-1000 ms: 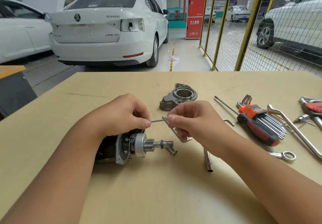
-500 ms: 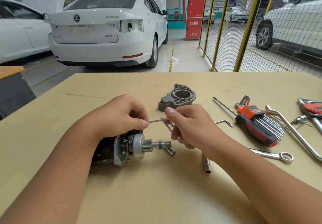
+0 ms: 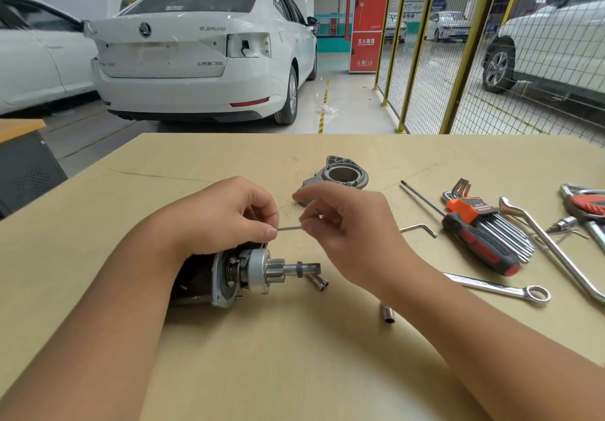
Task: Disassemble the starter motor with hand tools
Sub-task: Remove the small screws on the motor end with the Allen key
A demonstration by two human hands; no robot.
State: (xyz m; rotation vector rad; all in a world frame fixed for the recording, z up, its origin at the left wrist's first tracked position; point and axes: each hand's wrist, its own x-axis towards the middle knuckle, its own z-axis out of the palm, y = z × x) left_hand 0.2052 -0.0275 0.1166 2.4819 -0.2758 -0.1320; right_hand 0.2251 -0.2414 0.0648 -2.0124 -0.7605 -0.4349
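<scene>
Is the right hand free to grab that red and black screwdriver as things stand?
Probably not straight away: the right hand pinches a thin rod together with the left hand. The path to the screwdriver looks unobstructed, with only a loose hex key lying between.

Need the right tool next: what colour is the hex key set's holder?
Orange, on the hex key set; head view shows it best.

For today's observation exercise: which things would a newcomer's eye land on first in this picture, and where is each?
At centre, the left hand and right hand pinch a thin grey metal rod between them, just above the dark starter motor with its silver pinion gear lying on the tan wooden table. To the right lies the orange-and-black hex key set, and behind the table stands a white saloon car.
</scene>
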